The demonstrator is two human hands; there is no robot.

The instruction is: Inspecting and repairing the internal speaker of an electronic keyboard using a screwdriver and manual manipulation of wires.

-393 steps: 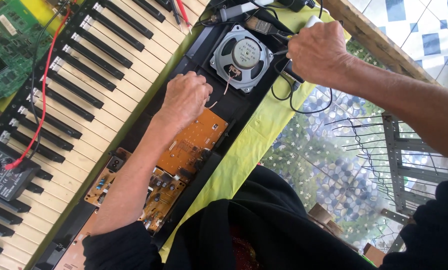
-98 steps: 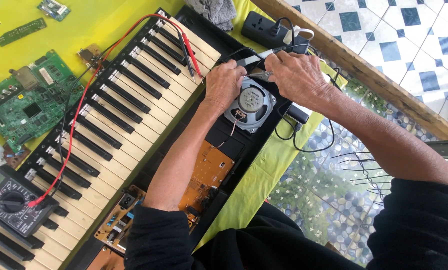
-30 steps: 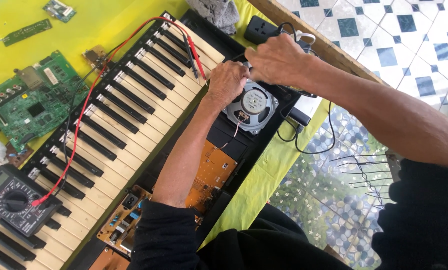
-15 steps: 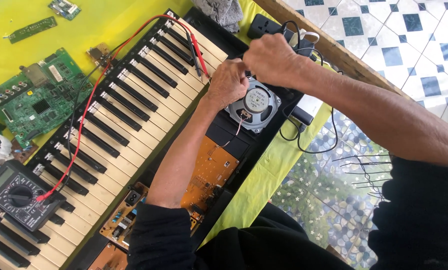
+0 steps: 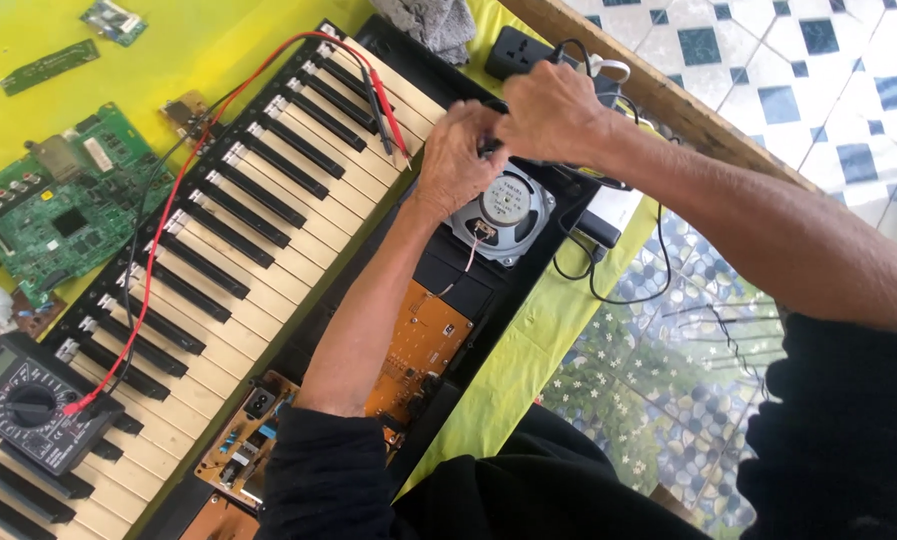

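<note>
Both hands meet at top edge of round speaker set in opened keyboard casing: left hand pinching small part there, right hand closed over it, grip hidden. Step judged: working speaker mounting or wiring; next needs fine, steady fingertip work

The person wears a black top with short sleeves; both forearms are bare. The left hand and right hand, toward twelve o'clock, carry no gloves, rings or watch.
</note>
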